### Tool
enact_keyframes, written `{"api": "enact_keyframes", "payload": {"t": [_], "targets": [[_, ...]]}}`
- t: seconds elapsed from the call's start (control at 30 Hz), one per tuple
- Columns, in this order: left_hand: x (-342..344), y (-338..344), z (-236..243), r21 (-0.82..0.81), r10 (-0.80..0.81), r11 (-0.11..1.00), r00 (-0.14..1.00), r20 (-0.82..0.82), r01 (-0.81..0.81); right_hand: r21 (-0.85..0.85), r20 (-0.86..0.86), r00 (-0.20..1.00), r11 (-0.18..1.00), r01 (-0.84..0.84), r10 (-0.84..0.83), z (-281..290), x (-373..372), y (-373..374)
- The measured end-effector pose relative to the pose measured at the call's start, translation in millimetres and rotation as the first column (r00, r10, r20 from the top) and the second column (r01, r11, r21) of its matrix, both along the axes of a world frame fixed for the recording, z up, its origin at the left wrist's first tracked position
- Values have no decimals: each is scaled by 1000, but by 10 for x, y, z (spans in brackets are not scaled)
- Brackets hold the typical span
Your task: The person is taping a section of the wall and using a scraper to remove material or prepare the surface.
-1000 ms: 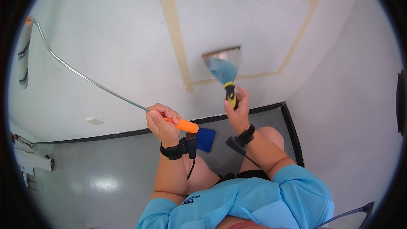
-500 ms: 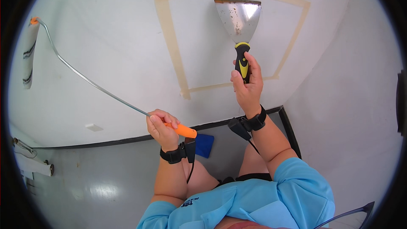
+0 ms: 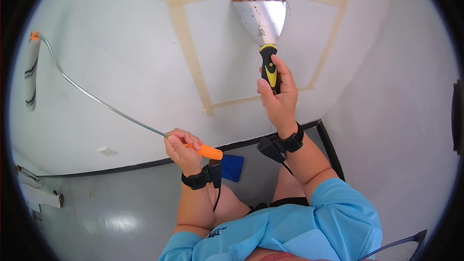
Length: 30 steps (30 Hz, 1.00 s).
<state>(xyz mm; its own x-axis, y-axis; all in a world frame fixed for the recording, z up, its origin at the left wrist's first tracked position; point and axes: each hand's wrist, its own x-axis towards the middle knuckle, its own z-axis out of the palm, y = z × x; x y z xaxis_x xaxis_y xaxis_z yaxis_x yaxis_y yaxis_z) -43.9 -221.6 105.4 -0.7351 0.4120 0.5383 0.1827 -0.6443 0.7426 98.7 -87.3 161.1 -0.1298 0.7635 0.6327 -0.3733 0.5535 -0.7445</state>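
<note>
My right hand (image 3: 279, 97) is wrapped round the black and yellow handle of a putty knife (image 3: 263, 19). Its wide, stained metal blade points upward, over the upper part of a frame of beige masking tape (image 3: 192, 63) on the white wall. Whether the blade's edge touches the wall I cannot tell. Closed on the orange handle of a paint roller (image 3: 99, 100), my left hand (image 3: 183, 151) is lower and to the left. From it the bent metal rod runs up to the far left, ending in a white roller sleeve (image 3: 32, 75) with dark streaks.
A blue flat item (image 3: 233, 168) lies on the grey floor (image 3: 111, 208) by the dark baseboard (image 3: 140, 165). Low on the wall is a white plate (image 3: 107, 151). A second wall (image 3: 386, 130) meets the first at the right. Whitish equipment (image 3: 41, 195) stands at the far left.
The putty knife has shifted slightly left and up relative to the tape frame, with my right hand on it. The roller sleeve has dropped a little lower in view; both grips stay the same.
</note>
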Motion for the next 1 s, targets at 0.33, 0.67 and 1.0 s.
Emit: {"api": "enact_keyframes", "payload": {"t": [0.33, 0.67, 1.0], "targets": [[16, -15, -26, -4, -9, 1000, 999, -33, 9, -7, 56, 997, 998, 55, -55, -11, 52, -60], [-10, -18, -60, -8, -30, 1000, 996, -87, 30, -46, 41, 999, 998, 35, -33, -107, 34, -83], [-12, -12, -89, -48, -64, 997, 991, -116, 59, -64, 62, 998, 997, 31, -27, -140, 27, -127]]}}
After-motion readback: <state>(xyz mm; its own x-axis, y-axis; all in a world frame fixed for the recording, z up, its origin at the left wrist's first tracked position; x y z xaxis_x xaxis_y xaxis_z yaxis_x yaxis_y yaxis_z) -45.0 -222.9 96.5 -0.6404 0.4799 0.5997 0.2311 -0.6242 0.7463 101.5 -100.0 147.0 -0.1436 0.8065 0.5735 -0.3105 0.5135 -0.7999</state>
